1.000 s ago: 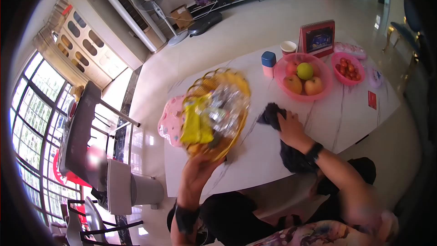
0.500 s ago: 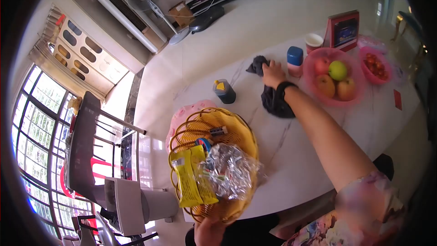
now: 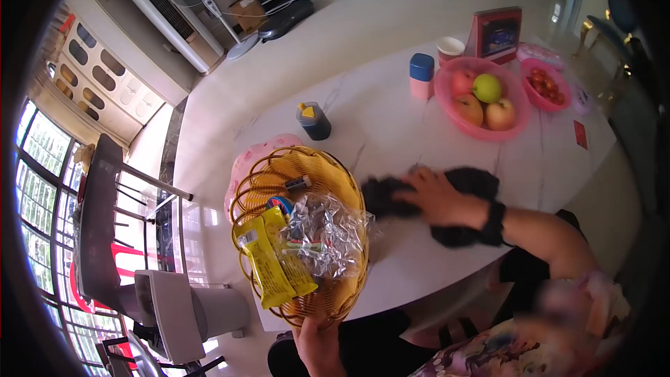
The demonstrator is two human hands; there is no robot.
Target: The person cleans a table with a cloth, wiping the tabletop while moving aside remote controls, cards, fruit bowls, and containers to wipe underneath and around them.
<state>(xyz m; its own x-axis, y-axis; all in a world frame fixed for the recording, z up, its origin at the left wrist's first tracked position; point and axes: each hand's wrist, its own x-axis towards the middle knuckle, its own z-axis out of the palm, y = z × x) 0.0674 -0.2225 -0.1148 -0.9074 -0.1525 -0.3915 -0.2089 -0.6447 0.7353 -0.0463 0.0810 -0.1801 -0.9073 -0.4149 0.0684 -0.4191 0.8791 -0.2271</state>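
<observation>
My left hand [image 3: 319, 345] grips the near rim of a yellow wicker basket [image 3: 347, 171], tilted at the table's edge. Inside lie yellow snack packets [image 3: 269, 265], crumpled clear plastic [image 3: 328, 237], a small blue round item [image 3: 280, 205] and a small dark cylinder [image 3: 298, 182]. My right hand [image 3: 447, 199], a dark band on its wrist, presses a black cloth [image 3: 473, 185] onto the marble-patterned table just right of the basket. Its fingers are slightly blurred and bent over the cloth, which bunches out on both sides of the hand.
On the table [image 3: 391, 126] stand a dark bottle with a yellow cap [image 3: 314, 122], a blue-topped pink bottle [image 3: 421, 77], a paper cup [image 3: 450, 49], a pink fruit bowl [image 3: 516, 115], a bowl of small red fruit [image 3: 546, 89] and a red-framed display [image 3: 497, 35]. A grey bin [image 3: 216, 311] is left.
My right hand has drawn the black cloth from beside the blue-topped bottle back towards me, near the basket. My left hand still holds the basket; the whole view has shifted slightly.
</observation>
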